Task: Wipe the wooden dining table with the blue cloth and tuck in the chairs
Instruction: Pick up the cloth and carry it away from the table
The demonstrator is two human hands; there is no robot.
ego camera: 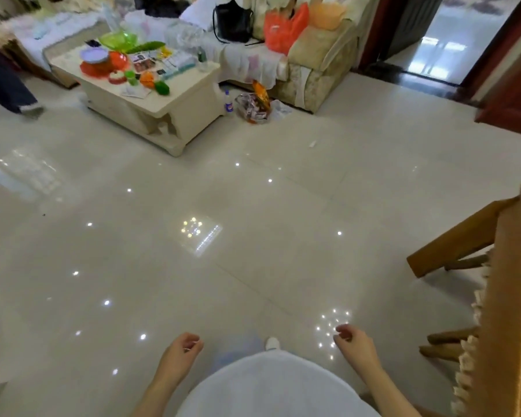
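- The left hand hangs low with its fingers loosely curled and holds nothing.
- The right hand hangs the same way, fingers loosely curled, thumb near the fingertips, nothing in it.
- Between the two hands are a white garment and the toe of a pale shoe.
- Glossy pale floor tiles spread ahead of both hands, dotted with lamp reflections.
- The dining table stands to the right of the right hand, at the frame's edge. A golden-brown cover with a pale fringe hides its wood.
- A wooden chair juts out from that table, ahead and to the right of the right hand. More wooden legs show under the fringe, just right of that hand.
- Far ahead of the left hand is a cream coffee table, crowded with bright plastic bowls and papers.
- Behind it runs a pale sofa carrying a black bag and an orange plastic bag.
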